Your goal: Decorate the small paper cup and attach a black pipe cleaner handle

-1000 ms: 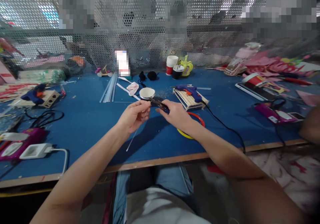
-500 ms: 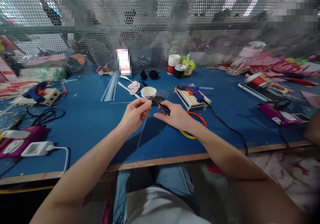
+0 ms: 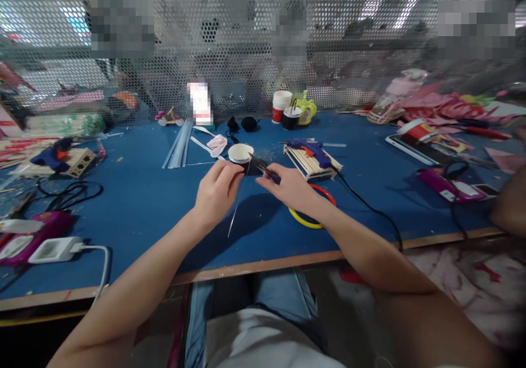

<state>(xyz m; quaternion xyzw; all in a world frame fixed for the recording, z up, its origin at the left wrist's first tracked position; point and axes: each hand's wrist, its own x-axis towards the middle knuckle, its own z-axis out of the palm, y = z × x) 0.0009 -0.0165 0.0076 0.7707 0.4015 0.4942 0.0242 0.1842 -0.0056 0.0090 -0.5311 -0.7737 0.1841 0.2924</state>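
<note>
Blue-topped desk (image 3: 139, 209) from the head view, crowded at both ends and backed by a perforated grey metal screen (image 3: 246, 56). Out over its middle, left hand (image 3: 217, 190) with thumb and fingertips pinched together on a thin, pale, wire-like strand (image 3: 233, 219); one length slanting down below the hand, another rising just beside the tip of the pliers. Around slim, dark-handled metal pliers (image 3: 265, 168), right hand (image 3: 293, 187), fingers clamped on the handles; impossible to tell whether the metal jaws are parted or closed on the strand. Directly beyond both hands, round black paper cup with a white inside (image 3: 239, 151), upright, partly hidden by the hands and pliers. To the left of it, loosely folded pale pink ribbon (image 3: 217, 145), then flat bundle of long translucent strips (image 3: 178, 146). Farther back, fuzzy black ball (image 3: 249, 124) and stack of red-and-white paper cups (image 3: 282, 105). Right of the pliers, blue glue gun with an orange trigger (image 3: 310, 150) lying on low slatted rack of pale wooden sticks (image 3: 308, 170). Nearer, partly behind the right wrist, red ring (image 3: 326, 191) and yellow ring (image 3: 304, 220).
</note>
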